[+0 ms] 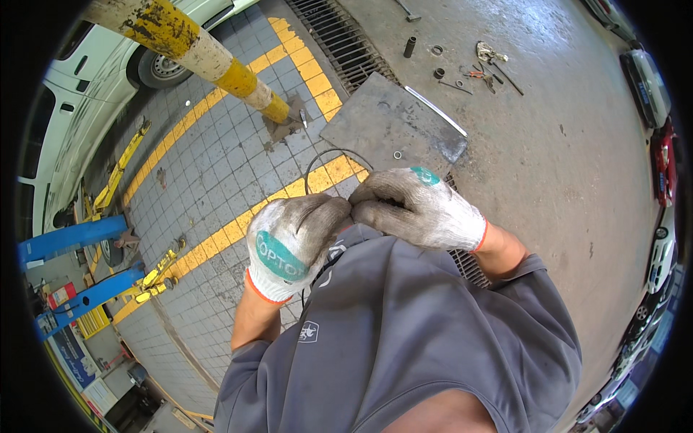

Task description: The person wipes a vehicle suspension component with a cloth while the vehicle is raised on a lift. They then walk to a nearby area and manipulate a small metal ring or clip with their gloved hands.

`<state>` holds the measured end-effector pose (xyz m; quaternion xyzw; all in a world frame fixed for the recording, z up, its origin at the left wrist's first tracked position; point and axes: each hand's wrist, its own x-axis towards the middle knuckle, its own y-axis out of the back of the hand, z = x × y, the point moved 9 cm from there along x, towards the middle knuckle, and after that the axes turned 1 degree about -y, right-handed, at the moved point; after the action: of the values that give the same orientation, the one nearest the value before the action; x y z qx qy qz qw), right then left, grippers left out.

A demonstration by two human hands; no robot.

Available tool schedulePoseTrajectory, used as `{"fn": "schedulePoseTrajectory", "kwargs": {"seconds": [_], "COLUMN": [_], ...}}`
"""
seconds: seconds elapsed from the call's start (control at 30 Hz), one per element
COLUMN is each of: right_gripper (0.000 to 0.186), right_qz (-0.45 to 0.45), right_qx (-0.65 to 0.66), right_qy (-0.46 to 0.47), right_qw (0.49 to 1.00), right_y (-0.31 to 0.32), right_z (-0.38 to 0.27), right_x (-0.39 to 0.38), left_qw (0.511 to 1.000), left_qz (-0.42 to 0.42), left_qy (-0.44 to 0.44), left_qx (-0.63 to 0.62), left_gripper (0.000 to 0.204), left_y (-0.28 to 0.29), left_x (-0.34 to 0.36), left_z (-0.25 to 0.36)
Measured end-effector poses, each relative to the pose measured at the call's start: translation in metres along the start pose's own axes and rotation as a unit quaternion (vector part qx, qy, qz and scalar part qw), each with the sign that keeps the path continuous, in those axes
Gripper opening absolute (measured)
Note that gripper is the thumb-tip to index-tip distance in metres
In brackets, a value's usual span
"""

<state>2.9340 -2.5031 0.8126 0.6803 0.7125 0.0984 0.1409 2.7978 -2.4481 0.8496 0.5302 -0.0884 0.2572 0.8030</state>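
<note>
Gripping a thin black wire loop at chest height, both gloved hands meet knuckle to knuckle, left hand and right hand with fingers curled tight on its ends, loop arcing over the yellow floor stripe near the grey metal plate.

Car repair garage: blue lift arms, white car, scattered tools.

Concrete floor | bears flat steel plate | small ring and bright metal strip on plate | scattered hand tools beyond | drain grate alongside
</note>
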Motion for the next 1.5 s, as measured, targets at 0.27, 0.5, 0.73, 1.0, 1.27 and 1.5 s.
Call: {"fn": "schedulePoseTrajectory", "kwargs": {"seconds": [0.27,0.5,0.73,1.0,1.27,1.5], "right_gripper": [0.023,0.021,0.016,0.019,0.015,0.014], "right_qz": [0.015,0.026,0.028,0.01,-0.006,0.015], "right_qx": [0.039,0.025,0.067,0.069,0.106,0.09], "right_qy": [0.002,-0.001,-0.018,-0.008,-0.074,-0.021], "right_qw": [0.999,0.999,0.997,0.997,0.992,0.996], "right_y": [0.003,0.0,-0.003,-0.004,-0.004,-0.003], "right_z": [0.004,0.003,0.002,0.003,0.003,0.002], "right_x": [0.0,0.002,0.001,-0.001,-0.003,-0.004], "left_qw": [0.999,0.999,0.999,0.994,0.994,0.992], "left_qz": [-0.006,-0.022,0.005,0.037,0.027,0.018], "left_qy": [0.044,0.041,-0.015,-0.019,-0.034,-0.054], "left_qx": [-0.013,-0.025,-0.044,-0.105,-0.1,-0.115], "left_gripper": [0.036,0.032,0.033,0.031,0.033,0.037], "left_y": [-0.001,0.001,0.006,0.009,0.009,0.005], "left_x": [-0.003,-0.002,-0.003,0.0,0.001,0.0], "left_z": [-0.015,-0.012,-0.002,0.0,0.0,0.001]}}
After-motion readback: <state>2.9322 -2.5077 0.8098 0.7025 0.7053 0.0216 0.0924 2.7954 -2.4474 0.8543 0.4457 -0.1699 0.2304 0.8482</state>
